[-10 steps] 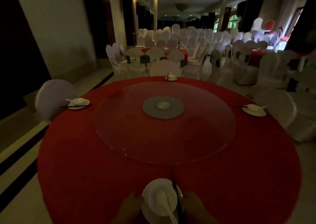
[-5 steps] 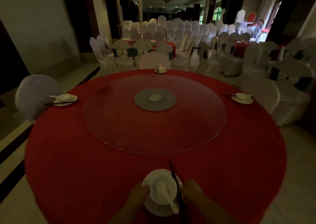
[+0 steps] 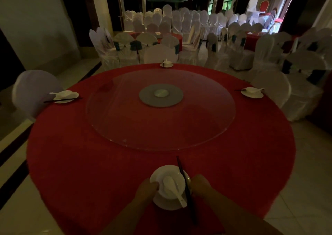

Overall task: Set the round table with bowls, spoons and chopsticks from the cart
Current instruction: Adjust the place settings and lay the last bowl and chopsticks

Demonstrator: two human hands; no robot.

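Head view looks down across a round table [image 3: 71, 163] draped in red cloth, with a clear glass turntable [image 3: 206, 127] lying on its centre over a grey hub [image 3: 172, 98]. At six o'clock, close to the near edge, a white bowl [image 3: 167, 176] sits on a white saucer [image 3: 167, 205]. A white spoon [image 3: 173, 190] lies in the bowl, its handle sticking out over the rim toward five o'clock. Dark chopsticks [image 3: 186, 188] run from twelve to six along the bowl's right side, crossing the rim.

The left hand [image 3: 146, 192] comes in from seven o'clock; its fingers are curled narrowly with the tips against the left rim of the bowl. The right hand [image 3: 201, 185] comes in from five o'clock, fingers likewise drawn in, pressed beside the chopsticks at the bowl's right edge. Dim light hides whether either hand truly pinches what it touches, so the grip cannot be told for sure.

Three other settings lie on the cloth. At nine o'clock a bowl and saucer [image 3: 65, 96] carry a spoon and chopsticks laid across the near side. At twelve o'clock stands a small far setting [image 3: 166, 63]. At three o'clock a right setting [image 3: 252, 93] shows a bowl, a spoon and a dark stick end.

White-covered chairs [image 3: 159, 54] ring the table and fill the hall beyond. No brand, label or writing can be read anywhere in the gloom
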